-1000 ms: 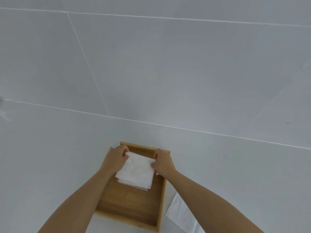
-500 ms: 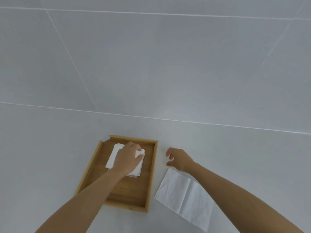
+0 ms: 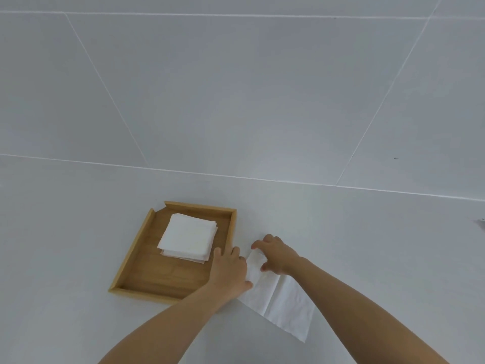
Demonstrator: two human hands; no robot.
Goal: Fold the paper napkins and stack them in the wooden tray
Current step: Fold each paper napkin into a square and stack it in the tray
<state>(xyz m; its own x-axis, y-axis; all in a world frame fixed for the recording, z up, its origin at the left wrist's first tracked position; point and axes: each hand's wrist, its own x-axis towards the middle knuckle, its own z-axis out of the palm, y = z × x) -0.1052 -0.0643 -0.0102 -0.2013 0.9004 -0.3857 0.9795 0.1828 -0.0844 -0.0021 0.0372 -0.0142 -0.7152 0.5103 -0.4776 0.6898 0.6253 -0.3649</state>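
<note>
A wooden tray (image 3: 136, 253) lies on the white surface, with a stack of folded white napkins (image 3: 187, 236) in its far half. Just right of the tray, a flat paper napkin (image 3: 283, 303) with a crease lies on the surface. My left hand (image 3: 229, 271) rests over the tray's right wall and the napkin's left edge, fingers spread. My right hand (image 3: 277, 254) sits on the napkin's far end, its fingers curled on the paper there.
A white tiled wall (image 3: 236, 88) rises behind the surface. A small metal object (image 3: 481, 220) shows at the far right edge.
My left hand has left the stack in the tray and moved right to the flat napkin. My right hand has come down onto the napkin's far end.
</note>
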